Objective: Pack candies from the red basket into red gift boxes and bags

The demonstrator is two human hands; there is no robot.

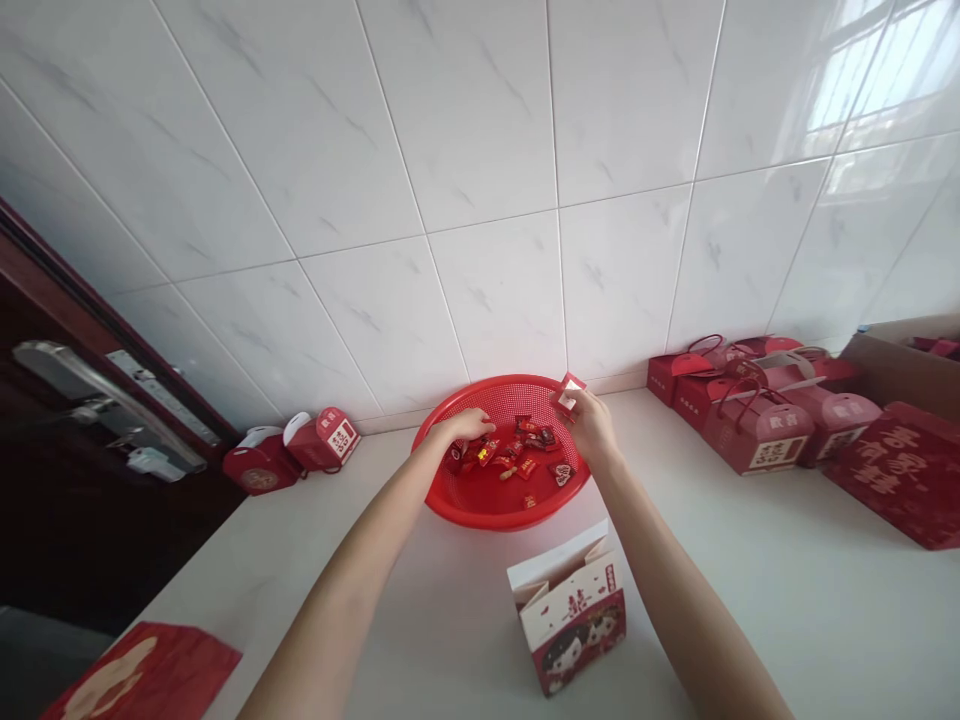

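Note:
A red plastic basket (510,520) with a mesh wall holds several wrapped candies (529,465). My left hand (469,425) reaches over its left side, fingers curled down by the candies; whatever they pinch is hidden. Raised at the basket's right rim, my right hand (590,420) grips a small red and white packet (570,392) between thumb and fingers. Closer to me stands a white and red gift box (574,610) printed with two cartoon figures, its top open, just left of my right forearm.
Several red gift boxes (757,430) with handles crowd the right, beside a cardboard carton (892,370) and a flat red bag (900,470). Two small red boxes (322,440) stand at the left by the door handle (112,405). A red bag (150,670) lies front left. White tiles back the counter.

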